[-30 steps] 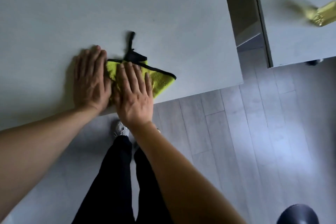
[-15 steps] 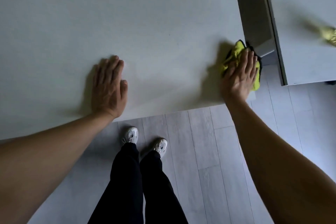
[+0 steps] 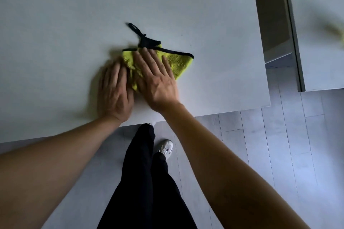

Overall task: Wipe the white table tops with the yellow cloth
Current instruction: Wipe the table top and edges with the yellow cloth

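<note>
A yellow cloth (image 3: pixel 178 63) with black trim and a black loop lies crumpled on the white table top (image 3: pixel 74 15), near its front edge. My right hand (image 3: pixel 158 78) presses flat on the cloth with straight, spread fingers. My left hand (image 3: pixel 114 89) lies flat on the table just left of the cloth, its fingertips at the cloth's left edge; it is blurred by motion. The cloth's middle is hidden under my right hand.
A second white table top (image 3: pixel 320 24) stands to the right across a narrow gap (image 3: pixel 273 24), with a blurred yellowish object (image 3: pixel 337 31) on it. Grey plank floor (image 3: pixel 279 154) lies below the table's front edge, where my legs and a shoe show.
My right hand has swept the cloth from the table's right edge back left to the middle. My left hand has slid right and now sits beside the cloth.
</note>
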Tool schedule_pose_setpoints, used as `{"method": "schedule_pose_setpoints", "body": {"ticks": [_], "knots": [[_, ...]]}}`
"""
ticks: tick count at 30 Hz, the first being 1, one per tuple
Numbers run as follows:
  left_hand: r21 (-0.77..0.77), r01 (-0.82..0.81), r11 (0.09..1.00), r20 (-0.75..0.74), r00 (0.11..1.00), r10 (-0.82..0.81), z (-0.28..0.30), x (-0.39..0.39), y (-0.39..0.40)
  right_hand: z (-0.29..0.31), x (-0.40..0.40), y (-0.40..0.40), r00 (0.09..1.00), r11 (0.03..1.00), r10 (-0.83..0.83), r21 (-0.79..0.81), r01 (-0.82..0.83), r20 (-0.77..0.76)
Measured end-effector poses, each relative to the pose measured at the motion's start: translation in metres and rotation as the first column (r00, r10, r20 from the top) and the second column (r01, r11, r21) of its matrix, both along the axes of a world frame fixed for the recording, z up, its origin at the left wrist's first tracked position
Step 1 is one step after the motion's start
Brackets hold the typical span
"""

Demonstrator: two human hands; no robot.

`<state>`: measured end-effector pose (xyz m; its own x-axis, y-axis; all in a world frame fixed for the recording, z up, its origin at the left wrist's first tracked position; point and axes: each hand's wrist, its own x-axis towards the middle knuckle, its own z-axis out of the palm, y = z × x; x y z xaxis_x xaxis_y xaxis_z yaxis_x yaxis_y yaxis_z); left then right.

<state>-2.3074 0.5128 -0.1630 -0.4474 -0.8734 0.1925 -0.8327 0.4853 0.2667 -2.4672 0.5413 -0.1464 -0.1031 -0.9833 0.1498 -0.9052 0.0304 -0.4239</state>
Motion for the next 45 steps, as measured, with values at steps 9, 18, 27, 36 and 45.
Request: {"method": "schedule_pose_setpoints", "body": {"ticks": [9,18,27,36,45], "knots": [[0.046,-0.008,0.999,0.049,0.999,0.006,0.000,-0.002,-0.001,-0.008,-0.194,0.018,0.754,0.750,-0.655,0.078,0.656,-0.047],[0.051,-0.019,0.999,0.061,0.998,0.016,0.002,-0.004,0.000,-0.008,-0.094,-0.033,0.842,0.842,-0.538,0.031,0.539,-0.038],[0.064,-0.017,0.998,0.053,0.998,0.014,0.004,-0.002,-0.001,-0.003,-0.026,-0.062,0.994,0.993,-0.106,-0.044,0.105,-0.014],[0.077,-0.027,0.997,0.039,0.999,0.024,0.005,-0.004,0.000,-0.001,-0.215,-0.031,0.684,0.678,-0.728,0.105,0.728,-0.043],[0.088,-0.032,0.996,0.051,0.998,0.028,0.009,-0.005,-0.002,0.000,-0.064,-0.096,0.945,0.944,-0.328,0.026,0.328,-0.013]]}}
